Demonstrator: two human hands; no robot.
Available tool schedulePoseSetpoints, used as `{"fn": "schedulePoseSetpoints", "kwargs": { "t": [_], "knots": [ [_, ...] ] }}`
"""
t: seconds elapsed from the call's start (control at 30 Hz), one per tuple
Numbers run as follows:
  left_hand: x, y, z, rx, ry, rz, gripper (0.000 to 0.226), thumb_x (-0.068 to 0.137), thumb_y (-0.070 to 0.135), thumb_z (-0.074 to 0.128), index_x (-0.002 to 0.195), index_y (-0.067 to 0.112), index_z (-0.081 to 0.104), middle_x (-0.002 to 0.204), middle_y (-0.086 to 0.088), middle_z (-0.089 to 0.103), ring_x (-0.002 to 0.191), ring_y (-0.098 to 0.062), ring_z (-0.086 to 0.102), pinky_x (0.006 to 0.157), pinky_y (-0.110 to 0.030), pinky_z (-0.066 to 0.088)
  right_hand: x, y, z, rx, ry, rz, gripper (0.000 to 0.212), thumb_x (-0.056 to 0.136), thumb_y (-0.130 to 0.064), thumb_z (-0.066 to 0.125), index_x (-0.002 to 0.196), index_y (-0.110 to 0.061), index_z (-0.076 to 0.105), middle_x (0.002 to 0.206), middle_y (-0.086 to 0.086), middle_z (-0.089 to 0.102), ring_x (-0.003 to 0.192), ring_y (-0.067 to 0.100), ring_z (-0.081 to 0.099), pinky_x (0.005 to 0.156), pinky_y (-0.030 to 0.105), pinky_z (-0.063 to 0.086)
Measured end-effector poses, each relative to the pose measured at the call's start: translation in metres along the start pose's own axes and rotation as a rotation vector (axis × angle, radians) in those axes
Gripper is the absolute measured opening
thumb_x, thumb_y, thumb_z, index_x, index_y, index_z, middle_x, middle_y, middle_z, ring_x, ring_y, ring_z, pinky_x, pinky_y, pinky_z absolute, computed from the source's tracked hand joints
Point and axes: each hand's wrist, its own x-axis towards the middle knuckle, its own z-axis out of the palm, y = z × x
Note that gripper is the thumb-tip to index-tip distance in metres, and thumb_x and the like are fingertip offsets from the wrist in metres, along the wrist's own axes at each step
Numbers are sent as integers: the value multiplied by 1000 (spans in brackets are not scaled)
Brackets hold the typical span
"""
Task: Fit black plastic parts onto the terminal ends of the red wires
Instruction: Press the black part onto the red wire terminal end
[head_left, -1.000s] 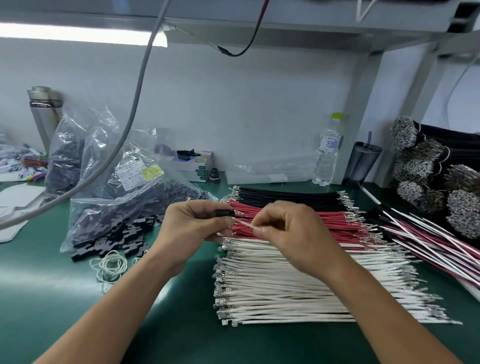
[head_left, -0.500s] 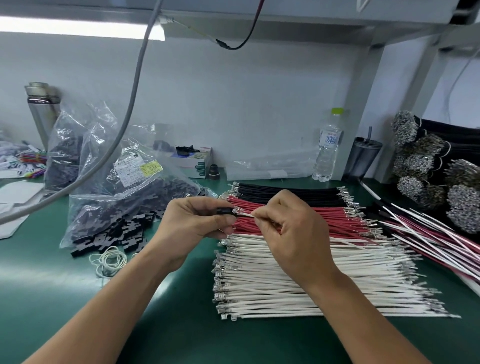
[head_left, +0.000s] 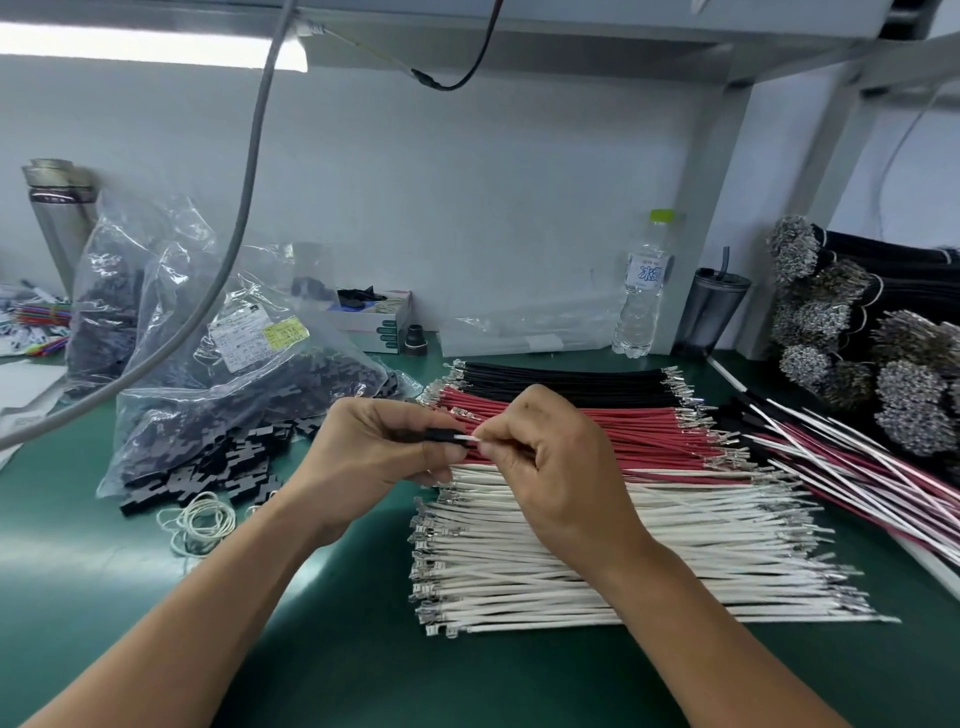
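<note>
A small black plastic part (head_left: 440, 435), matte and blocky, sits pinched between the thumb and curled fingers of the left hand (head_left: 382, 453). The right hand (head_left: 558, 478) faces it, fingers curled, thumb and forefinger pinching a thin pale wire (head_left: 467, 440) whose end meets the open end of the part; the wire's colour under the fingers is hard to tell. The two hands nearly touch, held just above the wire stacks.

Directly behind and beneath the hands lies a flat row of red wires (head_left: 623, 434), smooth insulation with bright crimped metal terminals at both ends. Beyond them is a like row of black wires (head_left: 561, 382); nearer than the hands, under the right wrist, a thick layer of white wires (head_left: 597, 561) with the same shiny terminals.

Left of the left hand, a crinkled clear plastic bag (head_left: 249, 395) spills a heap of loose black parts (head_left: 208, 467), T-shaped and dull, onto the smooth green mat (head_left: 130, 597). A few pale rubber bands (head_left: 200, 519) lie in loops just in front of that heap. Far right of the right hand, mixed white and red wires (head_left: 857, 467) fan out beside bundled black wires (head_left: 883, 322) with bristling metal ends.
</note>
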Motion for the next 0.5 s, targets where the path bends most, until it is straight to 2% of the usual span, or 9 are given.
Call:
{"fn": "schedulePoseSetpoints", "kwargs": {
  "t": [0.17,0.37,0.5],
  "knots": [
    [2,1,2,30,17,-6,26,67,10,85,92,6,83,83,-23,77,63,-24,72,66,-31,64,2,4,-5,-44,59,55,7,87,-23,77,84,-18,74,82,-13,57,72,6,57,63,27,48],
    [1,0,2,13,-3,38,24,68,6,85,92,4,82,86,-20,78,64,-25,73,64,-25,61,2,-3,-2,-87,60,-36,11,88,-21,76,81,-15,70,79,-11,52,70,6,50,61,21,41],
    [5,3,2,-93,-3,64,23,67,8,84,89,8,83,85,-18,78,67,-23,75,65,-26,62,8,-2,-7,-250,152,-97,15,92,-34,71,84,-22,69,82,-15,55,75,4,50,61,20,39]
  ]
}}
